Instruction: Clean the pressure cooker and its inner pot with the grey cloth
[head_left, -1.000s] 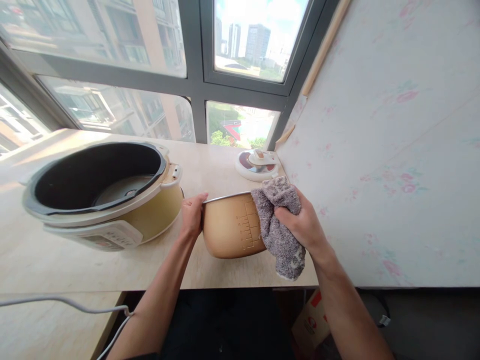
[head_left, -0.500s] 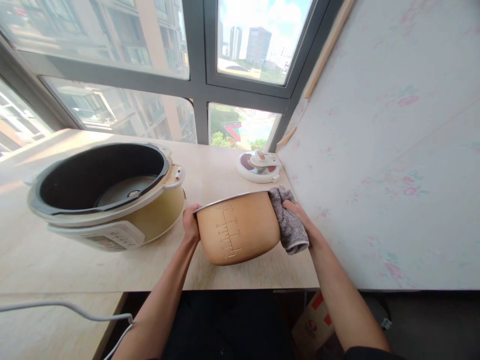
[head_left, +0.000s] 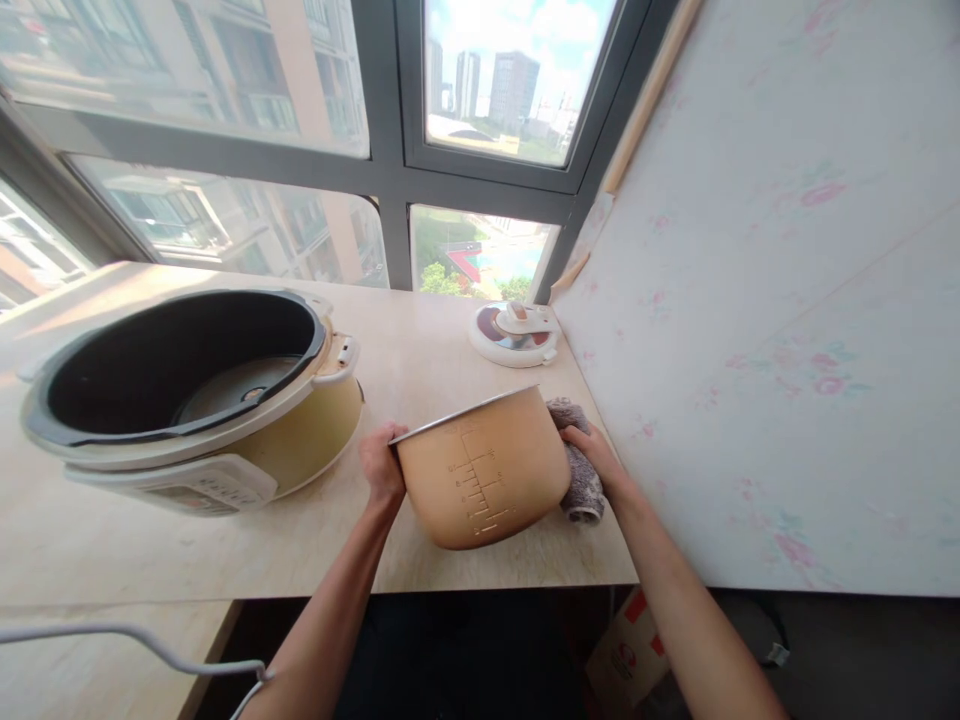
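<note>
Between my hands is a golden inner pot (head_left: 486,475) with a metal rim and embossed level marks on its side, tilted with its left side lower at the rim. My left hand (head_left: 382,465) grips the pot's rim at the left, fingers wrapped over it and partly hidden. At the pot's right side, my right hand (head_left: 596,458) is closed on a grey-brown cloth (head_left: 583,492), which lies against the pot wall. Left of the pot stands the rice cooker body (head_left: 319,425), uncovered, its dark inside showing.
The cooker lid (head_left: 514,333) lies near the window at the back right. A wallpapered wall (head_left: 757,300) bounds the right side. A grey cord (head_left: 135,635) runs by my left forearm, and a cardboard box (head_left: 626,650) sits below the table's (head_left: 300,555) front edge.
The pot has tipped further, its left rim lower, and has come slightly nearer to me. My right hand and the cloth have slid down its right side. The view has shifted a little.
</note>
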